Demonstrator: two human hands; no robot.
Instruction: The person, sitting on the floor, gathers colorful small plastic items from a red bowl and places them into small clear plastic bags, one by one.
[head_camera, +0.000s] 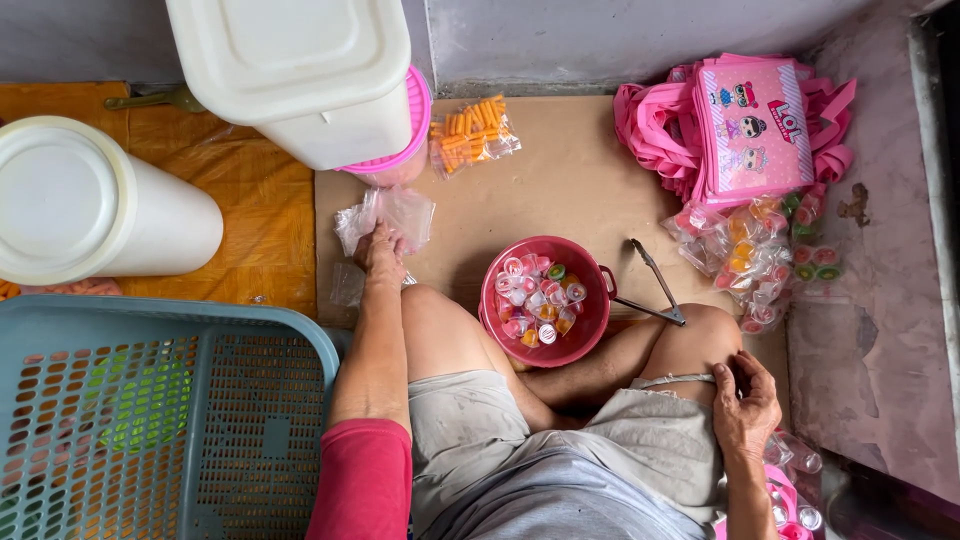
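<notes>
basket: a blue-green slotted plastic basket (150, 420) fills the lower left corner, something green showing dimly through its holes.
white bin: a lidded white tub (300, 70) sits at the top, resting on a pink-rimmed container (405, 150).
round container: a white cylinder with a lid (85, 200) lies on the orange sheet (250, 200) at the left.
floor: brown cardboard (560, 190) covers the floor between the person's knees and the wall.
pink bags: a stack of pink cartoon-printed bags (750, 125) lies at the upper right, well apart from both hands.
bowl: a dark pink bowl (590, 330) stands between the person's legs, full of small jelly cups (538, 295) in clear tubs.
packed sweets: clear bags of jelly cups (750, 255) are heaped just below the pink bags.
snack packet: a clear packet of orange sticks (472, 132) lies beside the pink-rimmed container.
tongs: metal tongs (655, 285) lie just right of the bowl, touching neither hand.
clear bags: a bunch of thin plastic bags (385, 215) lies on the cardboard left of the bowl.
left hand: the left hand (380, 252) reaches forward, fingers closed on the clear bags.
right hand: the right hand (745, 400) rests on the right knee, fingers curled loosely (whether it pinches anything cannot be told).
</notes>
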